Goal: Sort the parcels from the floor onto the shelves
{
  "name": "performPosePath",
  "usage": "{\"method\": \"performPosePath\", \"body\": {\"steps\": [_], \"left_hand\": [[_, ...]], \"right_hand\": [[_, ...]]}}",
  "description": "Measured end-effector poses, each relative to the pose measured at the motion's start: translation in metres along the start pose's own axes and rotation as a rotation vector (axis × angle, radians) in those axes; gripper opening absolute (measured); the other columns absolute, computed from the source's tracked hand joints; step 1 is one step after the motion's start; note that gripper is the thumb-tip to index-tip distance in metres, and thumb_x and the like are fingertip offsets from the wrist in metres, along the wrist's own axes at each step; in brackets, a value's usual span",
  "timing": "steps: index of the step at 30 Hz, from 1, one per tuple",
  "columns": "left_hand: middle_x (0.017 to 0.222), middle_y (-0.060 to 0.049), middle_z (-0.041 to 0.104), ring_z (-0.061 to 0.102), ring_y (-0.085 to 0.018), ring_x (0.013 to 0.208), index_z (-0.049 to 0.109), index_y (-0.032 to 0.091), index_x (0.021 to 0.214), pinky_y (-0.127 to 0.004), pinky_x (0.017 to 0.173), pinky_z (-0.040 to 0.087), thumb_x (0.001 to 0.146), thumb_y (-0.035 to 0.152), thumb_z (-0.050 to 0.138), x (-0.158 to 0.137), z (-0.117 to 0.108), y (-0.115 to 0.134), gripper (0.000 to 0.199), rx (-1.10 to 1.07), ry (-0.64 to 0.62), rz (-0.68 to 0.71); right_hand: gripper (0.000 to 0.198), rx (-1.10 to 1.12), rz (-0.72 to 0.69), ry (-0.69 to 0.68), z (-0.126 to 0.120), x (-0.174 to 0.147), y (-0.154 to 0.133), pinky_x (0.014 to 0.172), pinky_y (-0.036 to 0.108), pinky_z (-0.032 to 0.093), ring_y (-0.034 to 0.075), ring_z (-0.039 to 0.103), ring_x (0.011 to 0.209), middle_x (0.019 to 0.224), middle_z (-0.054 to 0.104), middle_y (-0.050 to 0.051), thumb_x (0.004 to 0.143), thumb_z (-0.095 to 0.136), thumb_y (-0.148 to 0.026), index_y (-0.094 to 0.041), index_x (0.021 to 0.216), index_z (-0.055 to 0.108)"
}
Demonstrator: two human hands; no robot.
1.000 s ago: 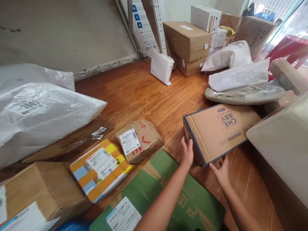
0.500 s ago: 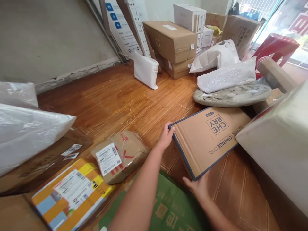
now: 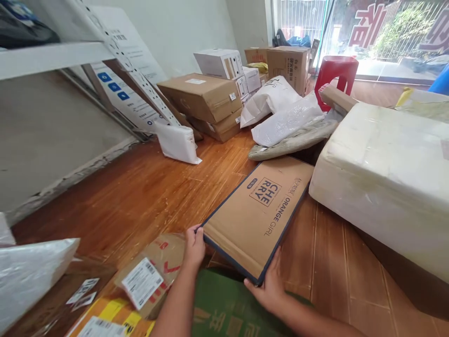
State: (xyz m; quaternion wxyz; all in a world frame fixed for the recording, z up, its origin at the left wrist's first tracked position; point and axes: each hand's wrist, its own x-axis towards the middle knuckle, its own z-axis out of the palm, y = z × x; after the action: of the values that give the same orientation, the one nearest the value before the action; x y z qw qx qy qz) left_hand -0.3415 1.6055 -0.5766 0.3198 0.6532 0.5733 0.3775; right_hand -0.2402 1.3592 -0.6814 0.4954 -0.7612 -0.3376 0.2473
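A flat brown cardboard box (image 3: 242,210) with dark blue edges and "CHERRY" and "ORANGE GIRL" print lies in front of me, tilted toward my body. Its near left corner is gripped by my left hand (image 3: 194,245), fingers wrapped round the edge. My right hand (image 3: 268,285) holds the near right corner, thumb at the front edge and fingers along the side. The undersides of both hands' grips are hidden. Below my hands lies a green box (image 3: 224,304). The box's far end reaches under or against a grey-brown wrapped parcel (image 3: 291,142); which one I cannot tell.
A big white foam-wrapped block (image 3: 382,159) stands close on the right. White bagged parcels (image 3: 287,119) are piled beyond the box. Left of my arm lie a taped brown parcel (image 3: 168,255) and a yellow-orange package (image 3: 112,309). Stacked cartons (image 3: 199,96) and a red stool (image 3: 336,77) stand farther back.
The view has swung up and right. My right hand has closed on the near right corner of the cardboard box; my left hand keeps its hold on the left corner.
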Motion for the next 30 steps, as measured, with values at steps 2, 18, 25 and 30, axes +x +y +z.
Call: {"method": "performPosePath", "body": {"steps": [2, 18, 25, 30], "left_hand": [[0.099, -0.009, 0.052, 0.054, -0.033, 0.105, 0.045, 0.024, 0.096, -0.06, 0.11, 0.041, 0.07, 0.059, 0.044, -0.021, -0.006, -0.01, 0.043, -0.032, 0.073, -0.067], [0.128, -0.01, 0.048, 0.048, -0.029, 0.131, 0.052, 0.023, 0.141, -0.045, 0.121, 0.032, 0.094, 0.066, 0.049, -0.169, -0.014, 0.142, 0.064, -0.514, 0.085, 0.182], [0.113, -0.006, 0.042, 0.051, -0.03, 0.118, 0.046, 0.029, 0.134, -0.052, 0.118, 0.038, 0.092, 0.065, 0.054, -0.183, -0.058, 0.192, 0.056, -0.342, 0.238, 0.55], [0.132, -0.009, 0.044, 0.049, -0.028, 0.125, 0.051, 0.026, 0.114, -0.048, 0.115, 0.041, 0.091, 0.04, 0.059, -0.123, -0.041, 0.213, 0.028, -0.256, 0.324, 0.52]], "right_hand": [[0.145, 0.09, -0.023, -0.05, -0.022, 0.016, 0.007, 0.126, 0.064, 0.023, 0.044, 0.015, 0.157, 0.166, 0.018, 0.034, 0.061, 0.081, -0.071, 0.0, 0.161, 0.004], [0.061, 0.249, -0.212, 0.437, -0.226, 0.104, -0.149, 0.1, 0.048, 0.054, 0.029, 0.071, 0.104, 0.117, 0.076, 0.014, 0.073, 0.078, -0.062, -0.016, 0.113, 0.073], [0.066, -0.29, -0.36, 0.365, -0.263, 0.127, -0.247, 0.084, 0.045, 0.054, 0.029, 0.068, 0.086, 0.097, 0.076, 0.01, 0.082, 0.058, -0.078, -0.02, 0.107, 0.075], [0.075, -0.524, -0.469, 0.11, -0.236, 0.219, -0.296, 0.086, 0.045, 0.053, 0.03, 0.067, 0.09, 0.097, 0.074, 0.014, 0.088, 0.046, -0.082, -0.013, 0.107, 0.072]]}}
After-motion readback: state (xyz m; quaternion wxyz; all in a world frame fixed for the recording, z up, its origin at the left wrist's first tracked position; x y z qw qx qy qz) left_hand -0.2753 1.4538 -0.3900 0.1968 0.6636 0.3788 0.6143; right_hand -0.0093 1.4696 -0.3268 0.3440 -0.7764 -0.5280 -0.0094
